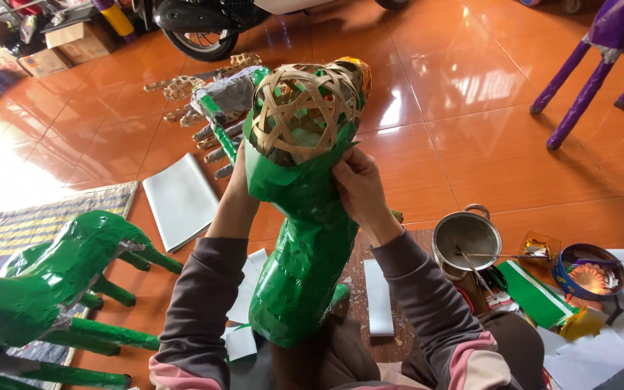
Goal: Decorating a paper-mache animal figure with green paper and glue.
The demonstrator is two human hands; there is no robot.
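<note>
I hold a tall figure (pixel 299 253) wrapped in shiny green paper upright in front of me. Its top is a bare woven bamboo ball (pixel 302 108) with green paper only partly around it. My left hand (pixel 237 180) reaches behind the figure's neck on the left, mostly hidden by it. My right hand (pixel 357 184) presses the green paper edge against the neck on the right, fingers pinched on it.
A metal pot (pixel 466 237) with a stick in it stands at right, beside green paper strips (pixel 539 295) and a round tin (pixel 588 271). A finished green paper animal (pixel 45 289) lies at left. Grey sheets (pixel 180 198), an unwrapped bamboo frame (pixel 207 97), purple legs (pixel 579 87) and a motorbike wheel (pixel 200 40) surround me.
</note>
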